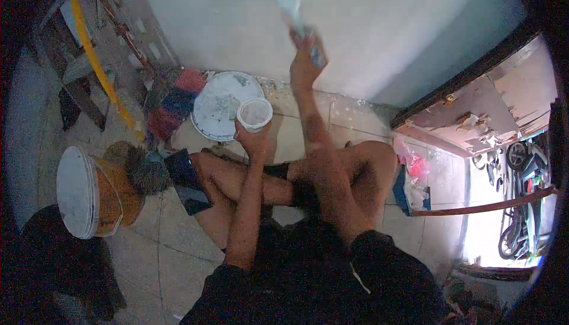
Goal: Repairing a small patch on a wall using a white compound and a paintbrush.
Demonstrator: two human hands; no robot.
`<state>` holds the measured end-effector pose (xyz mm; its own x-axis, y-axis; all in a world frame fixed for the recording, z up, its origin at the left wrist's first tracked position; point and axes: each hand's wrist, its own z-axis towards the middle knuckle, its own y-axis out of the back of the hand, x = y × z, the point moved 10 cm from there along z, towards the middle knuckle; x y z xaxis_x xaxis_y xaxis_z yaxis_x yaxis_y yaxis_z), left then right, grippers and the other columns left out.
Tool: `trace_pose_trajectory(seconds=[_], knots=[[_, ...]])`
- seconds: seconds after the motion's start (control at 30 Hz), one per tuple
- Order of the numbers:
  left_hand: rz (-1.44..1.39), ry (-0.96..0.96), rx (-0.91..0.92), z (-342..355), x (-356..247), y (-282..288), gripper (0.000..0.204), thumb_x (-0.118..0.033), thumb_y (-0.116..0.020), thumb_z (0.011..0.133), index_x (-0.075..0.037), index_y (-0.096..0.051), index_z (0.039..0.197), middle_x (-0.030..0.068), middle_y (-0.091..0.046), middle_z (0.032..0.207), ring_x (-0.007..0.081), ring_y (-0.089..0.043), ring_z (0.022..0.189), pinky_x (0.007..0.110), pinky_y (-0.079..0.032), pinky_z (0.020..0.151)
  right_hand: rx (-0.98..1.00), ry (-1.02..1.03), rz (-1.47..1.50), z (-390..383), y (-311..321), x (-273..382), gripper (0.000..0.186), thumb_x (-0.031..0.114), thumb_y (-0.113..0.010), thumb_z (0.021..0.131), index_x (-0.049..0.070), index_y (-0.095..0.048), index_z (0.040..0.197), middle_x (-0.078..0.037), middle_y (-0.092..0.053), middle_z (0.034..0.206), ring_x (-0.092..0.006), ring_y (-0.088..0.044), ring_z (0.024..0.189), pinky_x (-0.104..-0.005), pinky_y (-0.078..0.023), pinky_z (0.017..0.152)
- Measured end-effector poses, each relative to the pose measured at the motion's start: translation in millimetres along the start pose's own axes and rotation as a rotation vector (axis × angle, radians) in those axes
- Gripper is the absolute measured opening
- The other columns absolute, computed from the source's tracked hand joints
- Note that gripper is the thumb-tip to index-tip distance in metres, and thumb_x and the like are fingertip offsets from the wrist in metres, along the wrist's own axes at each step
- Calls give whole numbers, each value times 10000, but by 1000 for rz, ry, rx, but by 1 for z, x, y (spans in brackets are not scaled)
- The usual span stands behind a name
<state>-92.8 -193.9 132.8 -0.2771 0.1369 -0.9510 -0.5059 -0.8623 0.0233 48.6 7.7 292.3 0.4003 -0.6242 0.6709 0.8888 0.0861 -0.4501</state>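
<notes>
My right hand [306, 58] is raised in front of the pale wall [367, 22], its fingers wrapped round the handle of a paintbrush [288, 2]. The brush points up and away, and its dark bristle end is smeared by motion; whether it touches the wall I cannot tell. Lower and to the left, my left hand [253, 141] grips a small white tub [255, 115], held upright with its round opening facing up. What is inside looks pale, but I cannot make it out. Just behind the tub, a large white round lid [213, 102] with smudges lies on the tiled floor.
A yellow bucket [115, 197] with a white lid stands at the left, beside a dark bristly bundle [148, 171]. Wooden furniture with a yellow strip [95, 52] leans farther back. At the right are a worn door [498, 96], plastic bags [415, 171] and a motorcycle [527, 194] outside.
</notes>
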Motion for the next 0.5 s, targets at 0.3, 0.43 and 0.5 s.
trace_pose_trajectory(seconds=[0.3, 0.43, 0.5], knots=[[42, -77, -26, -3, 8, 3, 789, -172, -894, 610, 24, -516, 1275, 201, -617, 1205, 351, -598, 1112, 467, -465, 965, -233, -542, 294, -99, 59, -96, 298, 147, -503, 1011, -121, -573, 1120, -189, -622, 1085, -300, -669, 927, -416, -599, 854], [-23, 7, -12, -6, -10, -3, 762, -137, -883, 624, 29, -521, 1273, 198, -617, 1211, 339, -604, 1112, 446, -478, 953, -118, -299, 132, 2, 10, 9, 308, 162, -526, 995, -104, -570, 1145, -207, -611, 1114, -332, -669, 947, -445, -599, 855], [-98, 56, -22, -6, 5, -6, 745, -122, -878, 626, 33, -528, 1265, 197, -618, 1212, 335, -604, 1114, 440, -481, 949, -132, -193, 334, 55, -24, 84, 303, 186, -556, 990, -78, -597, 1132, -166, -631, 1085, -282, -667, 947, -413, -596, 844]])
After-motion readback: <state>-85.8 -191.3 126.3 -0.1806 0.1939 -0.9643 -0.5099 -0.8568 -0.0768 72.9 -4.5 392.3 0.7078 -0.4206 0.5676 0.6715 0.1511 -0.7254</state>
